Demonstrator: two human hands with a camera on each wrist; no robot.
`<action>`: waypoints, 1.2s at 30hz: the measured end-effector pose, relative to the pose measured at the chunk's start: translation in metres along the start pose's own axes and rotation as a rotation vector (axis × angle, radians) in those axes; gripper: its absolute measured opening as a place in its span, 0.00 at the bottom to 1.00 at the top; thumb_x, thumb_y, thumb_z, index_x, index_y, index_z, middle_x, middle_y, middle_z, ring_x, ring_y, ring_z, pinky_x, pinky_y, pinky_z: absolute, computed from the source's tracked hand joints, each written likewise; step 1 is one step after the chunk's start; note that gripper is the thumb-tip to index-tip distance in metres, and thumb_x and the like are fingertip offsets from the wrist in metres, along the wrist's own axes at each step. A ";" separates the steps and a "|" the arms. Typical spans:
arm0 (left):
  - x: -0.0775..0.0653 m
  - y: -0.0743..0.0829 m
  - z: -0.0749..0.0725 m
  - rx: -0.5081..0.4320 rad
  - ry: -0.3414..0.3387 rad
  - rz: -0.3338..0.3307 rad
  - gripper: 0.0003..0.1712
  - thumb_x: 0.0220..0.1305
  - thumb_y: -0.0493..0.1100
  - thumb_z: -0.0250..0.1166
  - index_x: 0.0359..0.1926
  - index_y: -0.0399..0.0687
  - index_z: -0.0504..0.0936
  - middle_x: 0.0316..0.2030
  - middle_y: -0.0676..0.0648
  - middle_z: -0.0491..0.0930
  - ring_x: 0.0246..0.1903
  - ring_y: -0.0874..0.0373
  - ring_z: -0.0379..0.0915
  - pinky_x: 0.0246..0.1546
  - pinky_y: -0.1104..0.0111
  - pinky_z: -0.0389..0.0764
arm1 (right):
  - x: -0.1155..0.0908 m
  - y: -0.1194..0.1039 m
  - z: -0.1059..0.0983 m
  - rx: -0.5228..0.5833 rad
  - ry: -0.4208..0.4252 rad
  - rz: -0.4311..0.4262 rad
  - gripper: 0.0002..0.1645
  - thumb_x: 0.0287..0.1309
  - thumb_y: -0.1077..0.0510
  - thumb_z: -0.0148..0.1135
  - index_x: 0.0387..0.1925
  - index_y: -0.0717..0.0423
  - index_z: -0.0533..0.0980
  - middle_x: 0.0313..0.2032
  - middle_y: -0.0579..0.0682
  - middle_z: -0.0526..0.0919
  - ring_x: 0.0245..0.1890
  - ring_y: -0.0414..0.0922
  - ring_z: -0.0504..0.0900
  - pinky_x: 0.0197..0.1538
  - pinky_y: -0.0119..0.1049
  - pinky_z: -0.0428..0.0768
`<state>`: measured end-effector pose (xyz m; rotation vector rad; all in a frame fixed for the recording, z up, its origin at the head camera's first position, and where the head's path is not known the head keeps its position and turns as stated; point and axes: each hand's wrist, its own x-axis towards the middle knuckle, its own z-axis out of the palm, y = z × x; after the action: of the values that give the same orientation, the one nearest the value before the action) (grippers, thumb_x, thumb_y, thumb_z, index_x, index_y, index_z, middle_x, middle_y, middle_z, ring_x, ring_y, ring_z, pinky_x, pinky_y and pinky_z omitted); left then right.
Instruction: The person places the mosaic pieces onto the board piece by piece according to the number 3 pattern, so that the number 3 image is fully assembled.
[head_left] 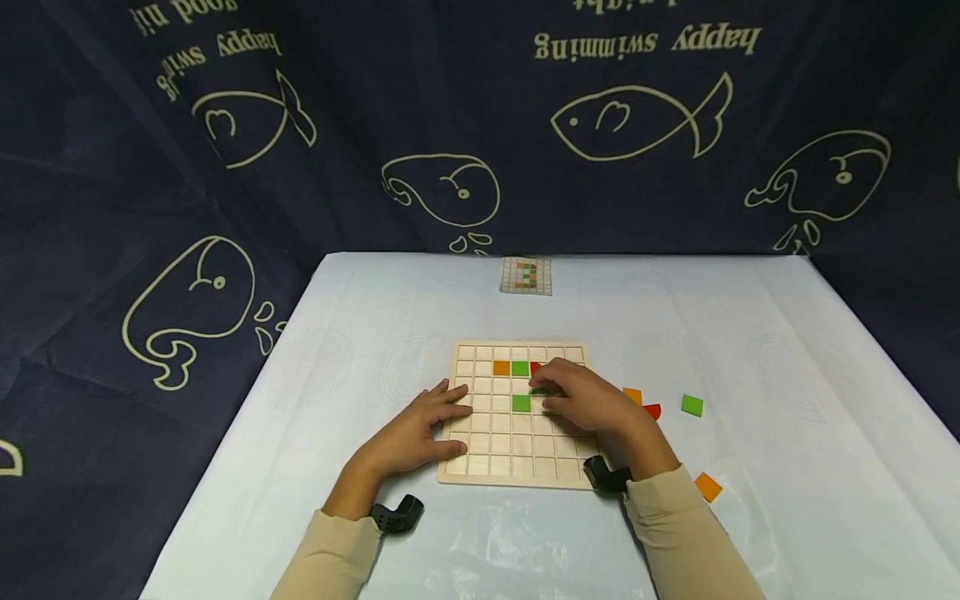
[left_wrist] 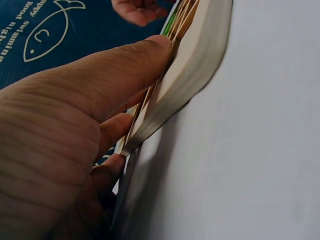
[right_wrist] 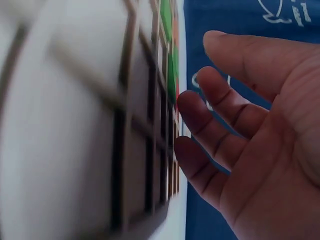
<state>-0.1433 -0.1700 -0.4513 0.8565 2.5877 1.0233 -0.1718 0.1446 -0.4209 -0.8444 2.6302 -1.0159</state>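
A wooden grid board (head_left: 480, 467) lies on the table. My left hand (head_left: 416, 429) rests at its left edge, thumb and fingers spread over the rim; the left wrist view shows the thumb (left_wrist: 135, 60) along the board's side. Above the right half of the grid is my right hand (head_left: 600, 400), fingers loosely bent with nothing between them in the right wrist view. Its fingertips are close to a green piece (head_left: 540, 391), partly hidden. In one upper row sit an orange tile (head_left: 502, 368), a green tile (head_left: 520, 368) and a partly covered red piece (head_left: 535, 367). Another green tile (head_left: 521, 403) sits lower.
Right of the board lie loose pieces: an orange tile (head_left: 633, 395) beside a red piece (head_left: 653, 412), a green tile (head_left: 692, 405) and another orange tile (head_left: 708, 487). A card with a coloured grid pattern (head_left: 513, 277) lies at the table's far edge, before a dark curtain (head_left: 337, 200).
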 end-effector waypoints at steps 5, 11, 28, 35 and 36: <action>0.000 0.000 0.000 0.005 0.000 -0.003 0.32 0.59 0.48 0.73 0.63 0.42 0.78 0.73 0.47 0.61 0.76 0.47 0.41 0.74 0.48 0.42 | -0.016 0.012 -0.013 -0.001 0.042 0.055 0.16 0.63 0.66 0.62 0.53 0.60 0.77 0.49 0.53 0.79 0.49 0.49 0.77 0.54 0.49 0.76; 0.000 0.001 0.000 0.008 0.003 -0.006 0.32 0.59 0.48 0.73 0.63 0.42 0.78 0.73 0.47 0.61 0.76 0.47 0.42 0.74 0.48 0.41 | -0.036 0.029 -0.033 -0.036 0.100 0.115 0.16 0.63 0.66 0.62 0.52 0.62 0.77 0.48 0.54 0.79 0.49 0.52 0.77 0.53 0.52 0.75; 0.000 0.001 0.000 0.001 0.011 -0.008 0.32 0.59 0.49 0.73 0.63 0.43 0.79 0.73 0.48 0.61 0.76 0.48 0.42 0.74 0.48 0.42 | -0.071 0.060 -0.053 -0.039 0.106 0.269 0.13 0.61 0.67 0.62 0.48 0.62 0.77 0.41 0.51 0.78 0.38 0.46 0.76 0.44 0.43 0.75; 0.000 -0.001 0.001 0.000 0.008 -0.002 0.32 0.59 0.49 0.73 0.63 0.43 0.78 0.73 0.48 0.61 0.76 0.48 0.42 0.74 0.48 0.42 | -0.072 0.064 -0.051 -0.066 0.104 0.264 0.14 0.58 0.68 0.63 0.47 0.63 0.78 0.45 0.55 0.79 0.45 0.52 0.75 0.53 0.52 0.74; -0.001 -0.001 0.001 -0.001 0.007 -0.003 0.32 0.59 0.49 0.73 0.63 0.43 0.78 0.73 0.48 0.61 0.76 0.48 0.41 0.74 0.48 0.41 | -0.072 0.064 -0.050 -0.067 0.105 0.266 0.14 0.58 0.69 0.63 0.47 0.63 0.78 0.45 0.55 0.79 0.45 0.53 0.75 0.54 0.53 0.74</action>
<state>-0.1426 -0.1700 -0.4527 0.8507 2.5937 1.0286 -0.1598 0.2528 -0.4280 -0.4455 2.7819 -0.9293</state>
